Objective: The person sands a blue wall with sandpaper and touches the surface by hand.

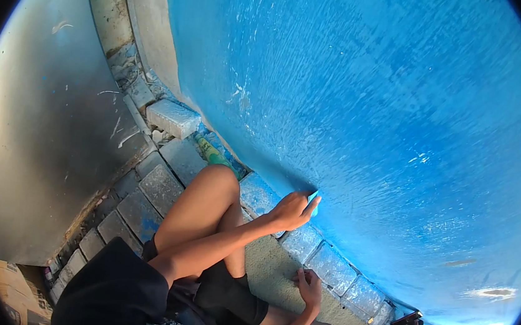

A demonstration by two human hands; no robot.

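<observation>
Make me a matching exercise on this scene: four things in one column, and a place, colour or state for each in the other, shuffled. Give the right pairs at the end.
Things
1. Left grip
2. Right grip
3. Painted wall
4. Cardboard

Descriptions
A. Over the rough grey ground, fingers curled
B. Brown, in the lower left of the picture
C. Pinching a thin light-blue piece
D. Mostly blue, spreading across the upper right

Right pairs: 1-C, 2-A, 3-D, 4-B
</observation>
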